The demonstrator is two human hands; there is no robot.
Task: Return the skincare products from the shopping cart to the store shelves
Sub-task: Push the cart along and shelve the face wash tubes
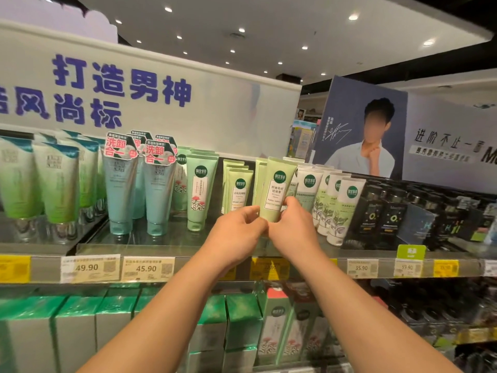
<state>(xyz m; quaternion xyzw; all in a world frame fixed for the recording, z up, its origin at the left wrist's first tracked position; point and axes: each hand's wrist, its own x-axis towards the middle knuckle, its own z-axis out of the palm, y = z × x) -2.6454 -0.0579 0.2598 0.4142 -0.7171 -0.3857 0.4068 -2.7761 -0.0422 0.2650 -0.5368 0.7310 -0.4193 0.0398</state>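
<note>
both hands, left hand (238, 228) and right hand (291, 224), pinch one pale green tube (274, 189) at the frame centre, standing it on the top shelf (188, 250); the cart is unseen, so what remains i cannot tell.

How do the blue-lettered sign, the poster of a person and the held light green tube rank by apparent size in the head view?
1. Blue-lettered sign, largest.
2. Poster of a person.
3. Held light green tube, smallest.
The sign and the poster stand farther off, so their true sizes stay unsure.

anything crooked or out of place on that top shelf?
Only the light green tube that both hands hold: it tilts right, out of line with the upright tubes behind it. Nothing spilled or damaged shows.
</note>
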